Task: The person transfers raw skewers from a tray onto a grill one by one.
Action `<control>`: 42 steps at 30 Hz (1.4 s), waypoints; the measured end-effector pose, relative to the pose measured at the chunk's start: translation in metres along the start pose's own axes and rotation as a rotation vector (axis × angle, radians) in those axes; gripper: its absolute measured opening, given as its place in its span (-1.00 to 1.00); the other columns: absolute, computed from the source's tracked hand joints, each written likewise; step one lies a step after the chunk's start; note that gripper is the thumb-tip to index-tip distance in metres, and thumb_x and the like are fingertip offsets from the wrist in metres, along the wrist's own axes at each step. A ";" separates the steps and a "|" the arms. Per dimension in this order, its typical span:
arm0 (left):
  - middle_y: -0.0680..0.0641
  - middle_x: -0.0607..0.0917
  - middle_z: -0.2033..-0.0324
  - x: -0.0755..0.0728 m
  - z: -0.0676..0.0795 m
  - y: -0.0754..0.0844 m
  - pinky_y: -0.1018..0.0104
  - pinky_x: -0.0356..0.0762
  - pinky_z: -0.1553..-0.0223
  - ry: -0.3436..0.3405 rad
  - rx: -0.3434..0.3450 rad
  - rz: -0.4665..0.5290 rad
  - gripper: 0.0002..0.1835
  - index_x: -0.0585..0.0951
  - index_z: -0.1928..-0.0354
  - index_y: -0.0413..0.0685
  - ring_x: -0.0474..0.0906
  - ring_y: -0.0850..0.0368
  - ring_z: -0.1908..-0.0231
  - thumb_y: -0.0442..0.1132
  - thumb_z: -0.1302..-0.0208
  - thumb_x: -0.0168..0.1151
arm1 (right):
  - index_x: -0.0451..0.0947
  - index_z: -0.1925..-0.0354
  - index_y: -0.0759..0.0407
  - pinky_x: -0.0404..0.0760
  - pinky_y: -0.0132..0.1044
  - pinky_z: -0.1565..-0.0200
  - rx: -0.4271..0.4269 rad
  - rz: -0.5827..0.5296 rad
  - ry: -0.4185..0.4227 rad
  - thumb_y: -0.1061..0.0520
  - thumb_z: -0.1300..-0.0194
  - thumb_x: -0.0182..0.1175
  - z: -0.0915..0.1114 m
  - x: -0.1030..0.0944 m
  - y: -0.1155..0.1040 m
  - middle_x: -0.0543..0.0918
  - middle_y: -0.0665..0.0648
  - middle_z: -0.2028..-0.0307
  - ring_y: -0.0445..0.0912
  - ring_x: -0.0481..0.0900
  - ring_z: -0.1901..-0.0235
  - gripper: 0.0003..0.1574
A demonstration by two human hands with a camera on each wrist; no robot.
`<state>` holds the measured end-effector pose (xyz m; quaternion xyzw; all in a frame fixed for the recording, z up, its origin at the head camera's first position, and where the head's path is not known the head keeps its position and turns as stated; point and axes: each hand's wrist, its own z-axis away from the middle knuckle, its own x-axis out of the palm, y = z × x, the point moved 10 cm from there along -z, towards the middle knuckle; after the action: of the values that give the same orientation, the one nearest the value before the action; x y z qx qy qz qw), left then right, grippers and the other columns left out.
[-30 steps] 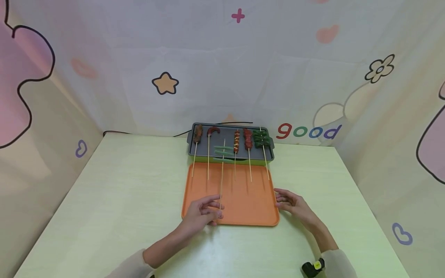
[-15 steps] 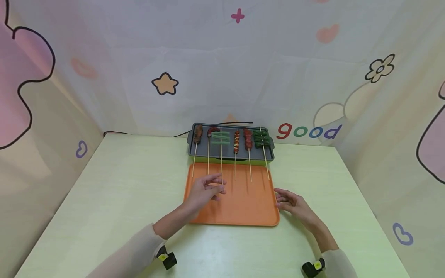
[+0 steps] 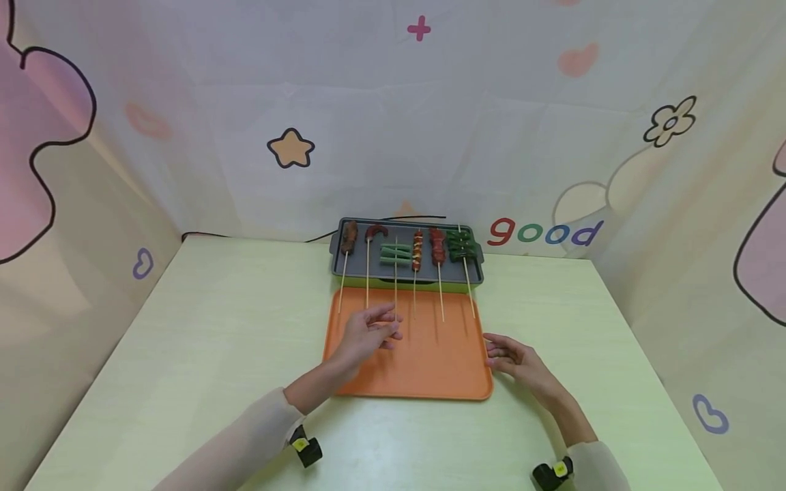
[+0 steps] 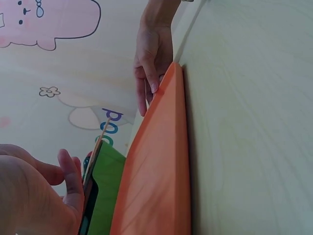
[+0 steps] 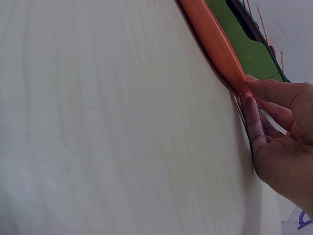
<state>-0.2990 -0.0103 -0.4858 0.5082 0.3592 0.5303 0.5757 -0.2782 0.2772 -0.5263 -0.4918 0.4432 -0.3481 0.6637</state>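
My left hand (image 3: 368, 341) pinches the lower stick of a skewer of green beans (image 3: 396, 254), whose green pieces lie crosswise over the grill pan. I cannot tell whether they touch the pan. That grill pan (image 3: 402, 271) is dark grey on a green base, and its other skewers have their sticks pointing toward me over the orange tray (image 3: 424, 368). At the tray's right rim, the fingers and thumb of my right hand (image 3: 522, 365) touch the edge. Seen from the right wrist, those fingertips (image 5: 249, 95) rest against the tray's corner.
On the pan lie a brown meat skewer (image 3: 349, 237), a curled dark red skewer (image 3: 376, 232), a sausage skewer (image 3: 417, 249), a red meat skewer (image 3: 438, 245) and a green pepper skewer (image 3: 462, 245). A printed curtain (image 3: 368, 102) hangs behind the pale table (image 3: 233, 307).
My left hand has carried the green bean skewer forward over the pan, then slightly right, beside the sausage skewer. The right hand has stayed at the tray's edge.
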 end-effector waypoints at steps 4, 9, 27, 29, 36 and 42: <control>-0.31 0.62 -0.17 0.000 0.000 -0.005 0.41 0.72 0.26 0.026 -0.013 0.010 -0.47 0.43 -0.43 -0.24 0.69 0.25 0.31 -0.44 -0.45 0.18 | 0.15 -0.48 0.51 0.62 -0.52 -0.03 -0.005 0.000 -0.005 0.37 -0.47 0.12 0.000 0.001 0.000 0.42 0.57 -0.19 -0.32 0.61 0.03 -0.28; -0.34 0.60 -0.13 0.000 -0.001 -0.004 0.45 0.69 0.36 0.065 0.049 -0.016 -0.49 0.44 -0.42 -0.26 0.68 0.25 0.34 -0.45 -0.46 0.16 | 0.15 -0.49 0.49 0.62 -0.51 -0.04 0.004 -0.003 -0.004 0.36 -0.47 0.13 -0.001 0.002 0.000 0.43 0.56 -0.20 -0.32 0.61 0.03 -0.28; -0.37 0.55 -0.16 0.010 -0.001 -0.002 0.38 0.72 0.33 0.048 0.153 -0.070 -0.40 0.31 -0.49 -0.31 0.66 0.24 0.35 -0.51 -0.43 0.14 | 0.16 -0.47 0.52 0.62 -0.52 -0.02 -0.009 -0.005 0.001 0.38 -0.45 0.14 0.000 0.001 -0.001 0.42 0.58 -0.20 -0.32 0.61 0.04 -0.28; -0.37 0.55 -0.15 0.009 -0.001 -0.003 0.37 0.72 0.33 0.044 0.151 -0.075 -0.39 0.30 -0.49 -0.29 0.67 0.25 0.36 -0.49 -0.44 0.15 | 0.16 -0.48 0.51 0.62 -0.52 -0.03 -0.008 -0.008 0.000 0.38 -0.46 0.14 0.000 0.001 -0.001 0.41 0.58 -0.20 -0.32 0.61 0.03 -0.28; -0.28 0.60 -0.07 0.001 0.019 -0.009 0.29 0.69 0.40 -0.005 0.133 -0.183 -0.37 0.29 -0.50 -0.28 0.70 0.17 0.37 -0.39 -0.44 0.20 | 0.15 -0.48 0.50 0.62 -0.52 -0.03 0.000 -0.011 -0.004 0.36 -0.46 0.15 0.001 0.002 -0.001 0.43 0.56 -0.20 -0.31 0.60 0.03 -0.27; -0.22 0.68 0.04 -0.022 0.039 -0.019 0.28 0.68 0.37 -0.074 0.162 -0.296 -0.48 0.49 -0.35 -0.29 0.75 -0.04 0.29 -0.29 -0.41 0.28 | 0.17 -0.47 0.51 0.63 -0.52 -0.02 -0.009 0.015 0.003 0.34 -0.46 0.16 0.000 0.001 -0.002 0.48 0.48 -0.16 -0.31 0.61 0.03 -0.27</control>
<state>-0.2616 -0.0379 -0.4981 0.5136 0.4501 0.3903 0.6175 -0.2775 0.2760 -0.5248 -0.4907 0.4497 -0.3418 0.6635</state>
